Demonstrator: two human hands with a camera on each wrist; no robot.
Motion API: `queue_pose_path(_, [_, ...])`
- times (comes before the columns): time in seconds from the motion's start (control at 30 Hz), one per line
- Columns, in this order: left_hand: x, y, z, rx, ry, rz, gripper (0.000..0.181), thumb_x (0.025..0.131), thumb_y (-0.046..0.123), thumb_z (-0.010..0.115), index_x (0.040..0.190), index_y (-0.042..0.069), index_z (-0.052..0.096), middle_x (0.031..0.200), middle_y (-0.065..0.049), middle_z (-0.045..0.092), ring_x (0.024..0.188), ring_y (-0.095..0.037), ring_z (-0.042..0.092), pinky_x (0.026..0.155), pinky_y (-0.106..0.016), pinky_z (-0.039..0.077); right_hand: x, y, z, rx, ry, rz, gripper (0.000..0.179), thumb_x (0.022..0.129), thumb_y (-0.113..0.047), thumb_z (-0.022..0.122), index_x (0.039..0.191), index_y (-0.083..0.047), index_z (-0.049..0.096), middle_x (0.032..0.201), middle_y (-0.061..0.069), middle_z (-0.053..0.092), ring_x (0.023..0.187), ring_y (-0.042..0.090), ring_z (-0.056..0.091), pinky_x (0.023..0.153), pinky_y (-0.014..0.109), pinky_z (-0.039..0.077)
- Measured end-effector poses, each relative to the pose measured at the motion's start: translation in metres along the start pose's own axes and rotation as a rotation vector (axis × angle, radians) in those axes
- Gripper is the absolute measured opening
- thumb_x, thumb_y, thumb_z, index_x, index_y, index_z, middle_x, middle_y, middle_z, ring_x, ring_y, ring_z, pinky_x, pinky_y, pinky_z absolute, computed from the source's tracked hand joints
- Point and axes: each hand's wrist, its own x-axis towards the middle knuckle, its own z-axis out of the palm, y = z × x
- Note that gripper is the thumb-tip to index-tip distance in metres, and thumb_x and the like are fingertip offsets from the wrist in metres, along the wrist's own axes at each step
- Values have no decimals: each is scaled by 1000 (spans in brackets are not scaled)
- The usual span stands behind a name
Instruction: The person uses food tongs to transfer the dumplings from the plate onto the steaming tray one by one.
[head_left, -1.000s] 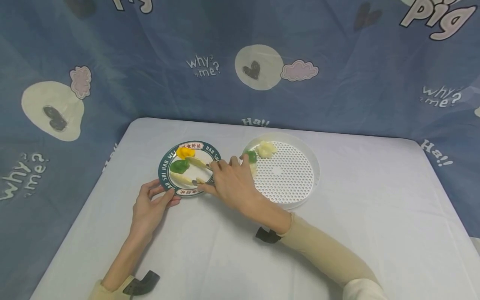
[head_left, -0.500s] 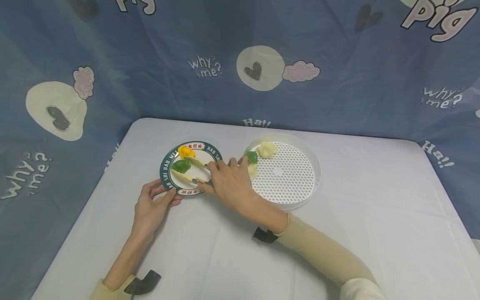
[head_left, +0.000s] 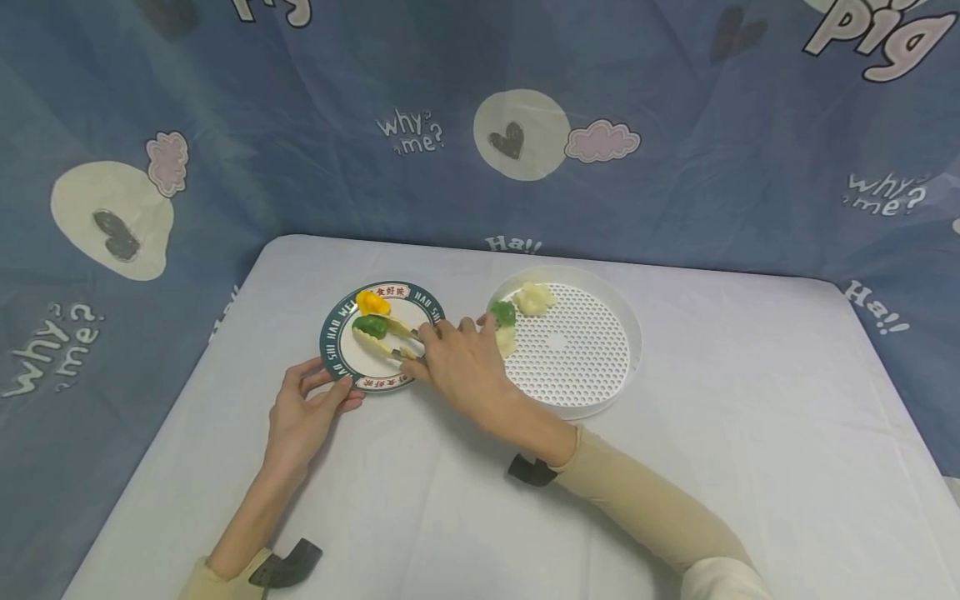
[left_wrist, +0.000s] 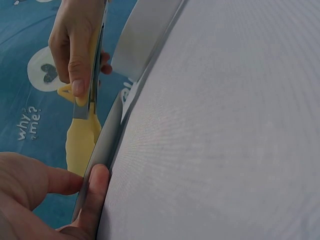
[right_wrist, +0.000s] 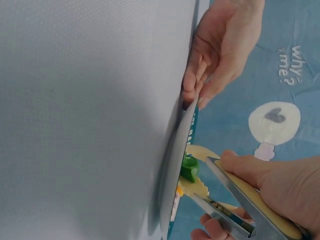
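My left hand [head_left: 303, 412] pinches the near-left rim of a round plate [head_left: 327, 343] with a green lettered border, thumb on top and fingers below. My right hand [head_left: 468, 367] grips metal tongs [right_wrist: 235, 192] with yellow handles and pale yellow tips. Over the plate, those tips stand on either side of a shiny green lumpy piece [head_left: 371, 325], right up against it. A yellow piece [head_left: 372, 303] lies just behind it on the plate. The right wrist view shows the plate edge-on, its near edge raised off the tablecloth.
A round white perforated tray [head_left: 633, 350] stands right of the plate, partly behind my right hand. At its left side lie a cream piece [head_left: 533, 299], a green piece [head_left: 502, 314] and another cream piece [head_left: 506, 342]. A blue printed cloth [head_left: 315, 150] hangs behind the table.
The tong tips have drawn closer together round the green piece, which has shifted slightly right and back on the plate. My left hand keeps its hold on the rim.
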Motion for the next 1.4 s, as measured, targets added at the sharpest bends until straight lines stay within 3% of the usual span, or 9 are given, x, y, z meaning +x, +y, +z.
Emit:
queue_pose_path(0.2, [0,0,1,18,5,-1,74,109,22,65,169,5,24,152,-22,58,79,11,74,85,-3,61,-1,2,-2,37,-17,8,56,102,-68,58,116,-15,70,103,3,79,90,28,74,103,58,54])
queue_pose_path(0.43, [1,0,0,27,12,-1,73,109,22,64,169,6,25,152,-21,59,80,10,75,87,-2,59,-4,8,-7,43,-60,28,56,103,-69,55,118,-17,69,99,1,76,87,27,70,97,52,52])
queue_pose_path(0.63, [1,-2,1,14,11,4,73,109,21,64,168,4,25,151,-23,58,80,10,75,84,-5,62,-8,17,-13,53,-62,23,57,104,-68,55,118,-14,70,97,3,75,89,30,73,103,61,54])
queue_pose_path(0.87, [1,-2,1,15,5,-12,74,110,24,64,169,5,23,152,-22,58,80,10,75,83,-3,61,-16,31,-22,96,-32,53,56,103,-68,57,105,-12,67,88,4,72,91,33,75,108,74,52])
queue_pose_path(1.07, [1,0,-1,20,2,-12,74,110,24,63,169,6,22,153,-21,58,80,10,74,83,-1,59,-21,44,-28,95,-18,79,61,103,-73,51,99,-13,65,85,3,70,95,34,73,105,76,52])
queue_pose_path(1.23, [2,0,0,25,5,-12,75,110,24,64,169,6,23,152,-22,58,80,10,75,84,-2,60,-23,54,-31,98,-20,88,57,104,-70,52,98,-14,64,91,3,73,91,31,70,102,72,52])
queue_pose_path(1.4, [1,0,0,29,7,-12,75,109,24,65,169,5,23,151,-22,59,80,9,75,83,0,59,-27,64,-37,79,-44,111,61,105,-69,50,114,-12,70,108,6,79,103,39,74,107,77,51])
